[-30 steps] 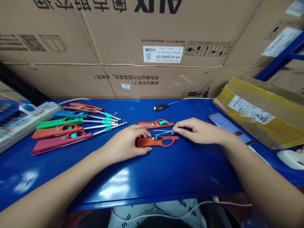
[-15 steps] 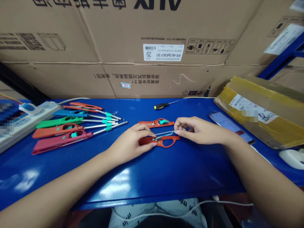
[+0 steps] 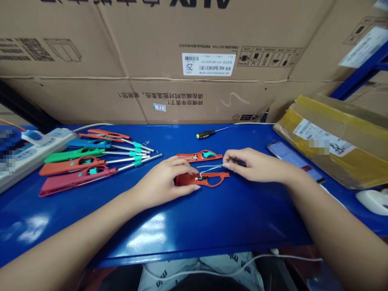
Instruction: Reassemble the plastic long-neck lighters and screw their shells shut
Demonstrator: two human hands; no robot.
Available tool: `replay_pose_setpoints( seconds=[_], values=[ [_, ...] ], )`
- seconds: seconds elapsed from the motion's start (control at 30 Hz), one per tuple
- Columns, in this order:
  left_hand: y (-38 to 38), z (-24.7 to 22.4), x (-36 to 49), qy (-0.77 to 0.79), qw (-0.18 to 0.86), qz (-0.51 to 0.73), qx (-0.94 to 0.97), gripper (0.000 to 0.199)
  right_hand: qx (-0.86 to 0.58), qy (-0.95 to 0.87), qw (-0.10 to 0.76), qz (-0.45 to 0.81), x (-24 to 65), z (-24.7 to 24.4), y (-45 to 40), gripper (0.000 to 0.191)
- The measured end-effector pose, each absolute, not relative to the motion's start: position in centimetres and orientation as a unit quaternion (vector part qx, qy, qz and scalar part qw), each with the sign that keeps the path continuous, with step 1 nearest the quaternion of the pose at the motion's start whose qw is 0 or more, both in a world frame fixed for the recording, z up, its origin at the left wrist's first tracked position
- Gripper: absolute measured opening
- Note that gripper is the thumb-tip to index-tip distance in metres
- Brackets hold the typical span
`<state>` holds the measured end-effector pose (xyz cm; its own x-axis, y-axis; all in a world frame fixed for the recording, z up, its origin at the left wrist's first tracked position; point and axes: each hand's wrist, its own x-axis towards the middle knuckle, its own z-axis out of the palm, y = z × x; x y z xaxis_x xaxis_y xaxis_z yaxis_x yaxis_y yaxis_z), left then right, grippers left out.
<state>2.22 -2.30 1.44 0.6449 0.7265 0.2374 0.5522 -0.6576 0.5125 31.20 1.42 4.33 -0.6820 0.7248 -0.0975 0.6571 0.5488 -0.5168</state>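
My left hand (image 3: 162, 178) is closed around the wide end of an orange lighter casing half (image 3: 216, 182), which lies open side up on the blue table, its trigger ring pointing right. Between thumb and fingertips my right hand (image 3: 247, 163) pinches the ends of a thin clear tube (image 3: 209, 166) and a green-white wire (image 3: 207, 170). The tube's other end points left, free above the casing; the wire bends down into it near a small dark part. Just behind lies the matching orange casing half (image 3: 198, 156) with a green trigger, touched by neither hand's grip.
Several long-nosed lighters (image 3: 79, 178) fan out on the left beside a white power strip (image 3: 36, 155). A screwdriver (image 3: 209, 133) lies at the back. To the right are a phone (image 3: 294, 161), a taped carton (image 3: 330, 141) and a white mouse-like object (image 3: 372, 201). Large cartons (image 3: 136, 52) stand behind.
My right hand has lifted slightly with the tube and wire. The tube's left end now stands clear of the casing, and the wire bends more sharply. My left hand has hardly moved.
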Motion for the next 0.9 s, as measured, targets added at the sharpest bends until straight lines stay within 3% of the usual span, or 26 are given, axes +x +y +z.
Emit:
replay_pose_setpoints(
  seconds=[0.1,0.23,0.4,0.53,0.9],
  values=[
    [-2.3,1.4,2.2,0.360,0.202,0.195,0.890,0.038,-0.385,-0.887,0.076,0.244,31.2,3.8,1.8,0.026],
    [-2.2,1.1,2.0,0.358,0.241,0.187,0.882,0.027,-0.394,-0.895,0.073,0.196,31.4,3.0,2.3,0.025],
    [-2.1,1.1,1.7,0.383,0.264,0.189,0.865,0.030,-0.409,-0.894,0.056,0.171,31.7,2.6,2.7,0.028],
    [-2.1,1.2,1.7,0.398,0.244,0.189,0.864,0.040,-0.406,-0.896,0.060,0.169,31.8,2.6,2.9,0.029],
    [-2.0,1.5,1.4,0.399,0.258,0.175,0.862,0.030,-0.354,-0.900,0.088,0.237,31.2,3.1,2.4,0.033]
  ],
)
